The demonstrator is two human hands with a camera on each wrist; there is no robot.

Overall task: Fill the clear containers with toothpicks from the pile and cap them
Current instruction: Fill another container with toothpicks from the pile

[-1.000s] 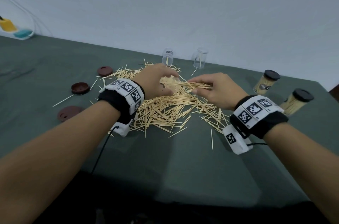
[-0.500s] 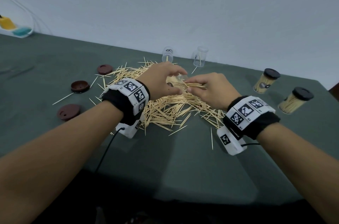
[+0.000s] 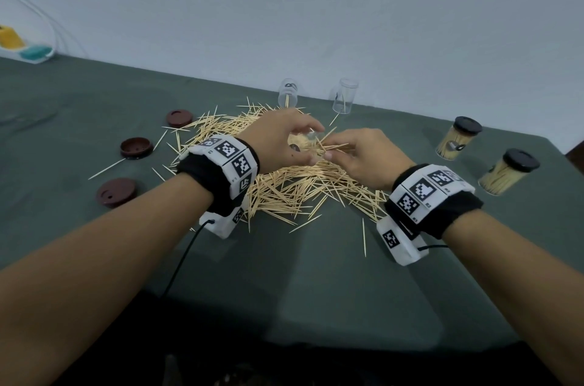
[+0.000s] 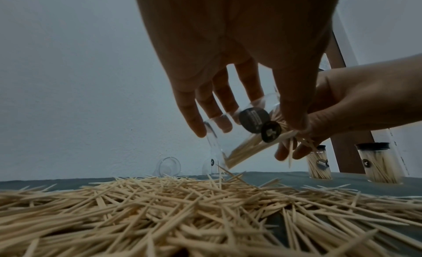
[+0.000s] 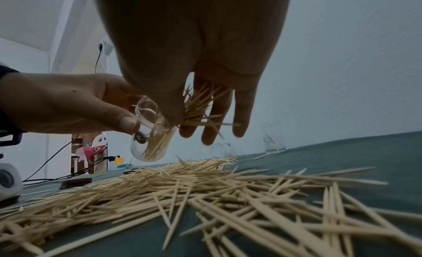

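A big pile of toothpicks (image 3: 284, 183) covers the green table (image 3: 300, 284). Above it my left hand (image 3: 284, 142) grips a clear container (image 4: 242, 134) tilted on its side, partly filled with toothpicks, its mouth toward the right hand. My right hand (image 3: 354, 153) pinches a bundle of toothpicks (image 5: 198, 105) at that mouth, some ends inside the container (image 5: 150, 132). Two empty clear containers (image 3: 287, 96) (image 3: 344, 96) stand at the back. Three dark brown caps (image 3: 179, 118) (image 3: 136, 147) (image 3: 116, 192) lie at the left.
Two filled, capped containers (image 3: 458, 137) (image 3: 505, 175) stand at the right. Stray toothpicks (image 3: 364, 237) lie on the cloth near me. A white tray with yellow and teal items (image 3: 22, 47) sits at the far left by the wall. The table's near edge is dark.
Both hands rose a little off the pile. The left hand lifted the container clear and the right hand brought its bundle of toothpicks up to the mouth.
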